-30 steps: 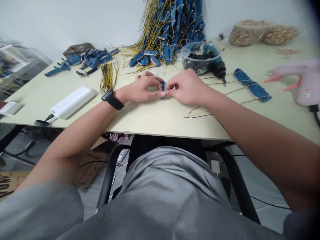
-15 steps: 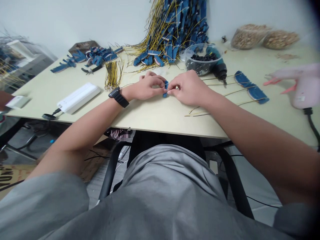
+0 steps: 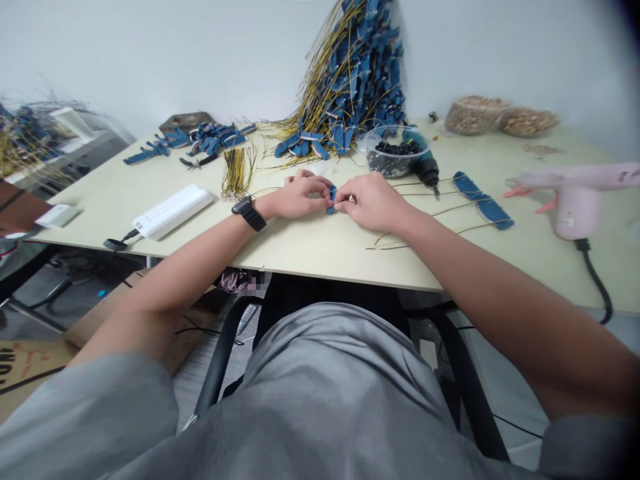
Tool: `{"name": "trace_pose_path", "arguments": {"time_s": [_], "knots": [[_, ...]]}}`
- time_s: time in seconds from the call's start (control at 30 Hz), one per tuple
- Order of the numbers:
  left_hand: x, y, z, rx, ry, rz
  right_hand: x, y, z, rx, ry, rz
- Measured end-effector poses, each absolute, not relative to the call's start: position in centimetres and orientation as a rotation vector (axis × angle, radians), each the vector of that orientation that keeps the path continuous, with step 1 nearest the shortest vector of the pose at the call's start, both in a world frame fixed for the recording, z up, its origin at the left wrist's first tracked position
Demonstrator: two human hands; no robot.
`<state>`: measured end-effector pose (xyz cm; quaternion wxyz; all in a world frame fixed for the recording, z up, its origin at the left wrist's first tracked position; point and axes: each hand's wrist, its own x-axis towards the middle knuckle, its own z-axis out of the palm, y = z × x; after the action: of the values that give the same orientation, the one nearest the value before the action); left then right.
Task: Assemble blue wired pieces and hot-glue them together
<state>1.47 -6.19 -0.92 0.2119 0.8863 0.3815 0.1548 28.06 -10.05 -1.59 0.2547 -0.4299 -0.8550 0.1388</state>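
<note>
Blue piece (image 3: pixel 331 199): between my hands, mostly hidden by my fingers (image 3: pixel 322 188) (only a sliver shows).
Wired blue bundle (image 3: pixel 357 73): far beyond my hands, its top cut off by the upper edge.
Glue gun (image 3: pixel 575 200): right of my right hand (image 3: pixel 373 202), its rear cut off.
Pixelated patch (image 3: pixel 253 281): nearer me than my hands, blurred past telling.

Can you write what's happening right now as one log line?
left hand: pinching small blue strip | right hand: pinching same small blue strip | nearby: pink hot glue gun
</note>
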Motion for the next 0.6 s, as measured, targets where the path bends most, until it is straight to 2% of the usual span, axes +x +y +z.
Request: {"name": "trace_pose_path", "arguments": {"time_s": [0.23,0.6], "knots": [[1.6,-6.7,-0.4,2.437,1.093,0.384,28.0,-10.6,-0.6,-1.189,-2.340,0.340],[1.8,-6.9,-0.4,2.416,1.129,0.398,27.9,-11.0,-0.4,-1.205,-2.547,0.028]]}}
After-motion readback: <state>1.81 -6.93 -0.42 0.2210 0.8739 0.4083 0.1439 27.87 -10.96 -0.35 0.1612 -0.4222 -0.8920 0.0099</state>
